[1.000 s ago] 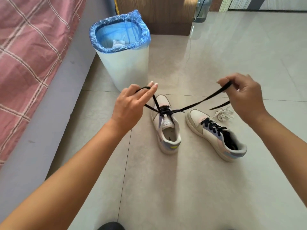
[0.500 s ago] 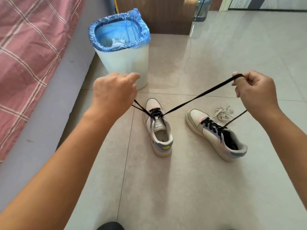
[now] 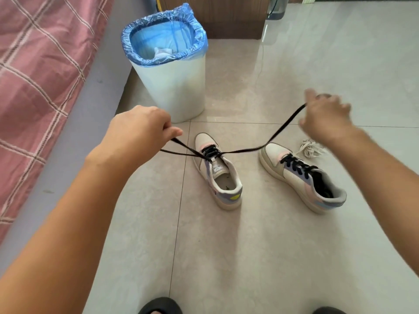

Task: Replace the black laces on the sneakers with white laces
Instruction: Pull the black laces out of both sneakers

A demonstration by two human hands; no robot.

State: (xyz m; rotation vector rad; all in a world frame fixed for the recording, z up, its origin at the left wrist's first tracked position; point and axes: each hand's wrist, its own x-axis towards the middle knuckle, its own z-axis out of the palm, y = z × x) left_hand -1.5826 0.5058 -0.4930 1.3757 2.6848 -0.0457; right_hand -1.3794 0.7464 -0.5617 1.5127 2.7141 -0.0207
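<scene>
Head view, only one. Black flat woven lace [image 3: 244, 151] is threaded through the lower eyelets of the cream low-top sneaker with lilac and pink panels [image 3: 217, 175], centre of frame; upper eyelets are already free. One lace end is pinched between thumb and fingers of the left hand [image 3: 140, 130], left of centre. The other end runs up to the right hand [image 3: 326, 116], upper right; that hand is motion-blurred, so whether the lace is pinched or just draped over the fingers cannot be told.

Second matching cream sneaker [image 3: 301, 175], right of centre, is fully laced in black [image 3: 299, 165], untouched. Bundle of white laces [image 3: 311, 148] lies on the beige tiled floor [image 3: 249, 257] just behind its toe, partly under the right wrist.

Handling, as judged: lace is light, limp, no stiffness; it likely drags in the eyelets, and the light shoe may lift or skid on the smooth tile when pulled. Best taken near the eyelets or at the tips, one crossing at a time; shoe probably needs pinning.

Around: white plastic bin with blue bag liner [image 3: 169, 71] just behind the left hand, pink plaid bed cover [image 3: 38, 71] along the left edge, dark slipper toes [image 3: 159, 307] at the bottom edge. Nothing blocks the sneakers; the bin limits the left pull somewhat.
</scene>
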